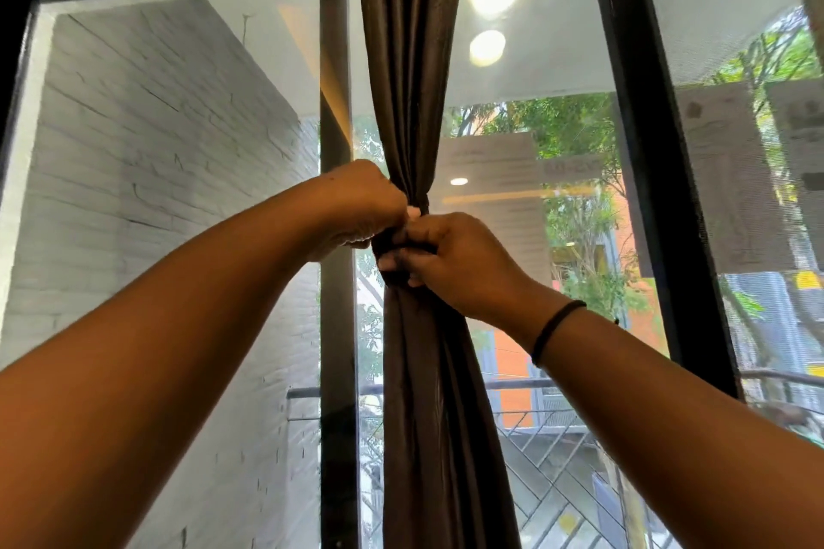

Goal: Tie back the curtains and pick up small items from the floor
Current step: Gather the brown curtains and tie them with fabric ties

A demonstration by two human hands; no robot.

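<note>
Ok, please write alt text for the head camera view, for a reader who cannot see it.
Two bare hands, left hand and right hand, grip a dark brown satin curtain, gathered into a narrow bundle, at its cinched middle. Behind it stand a black-framed glass window and a white brick wall.

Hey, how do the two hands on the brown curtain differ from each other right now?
The left hand sits higher, at the cinched waist of the curtain; the right hand sits lower, just under it. The left hand shows a closed fist from the curtain's left side; the right hand reaches in from the right, fingertips pressed into the dark wrap. The right wrist wears a black band; the left wrist is bare. Both grip the gathered fabric.
</note>
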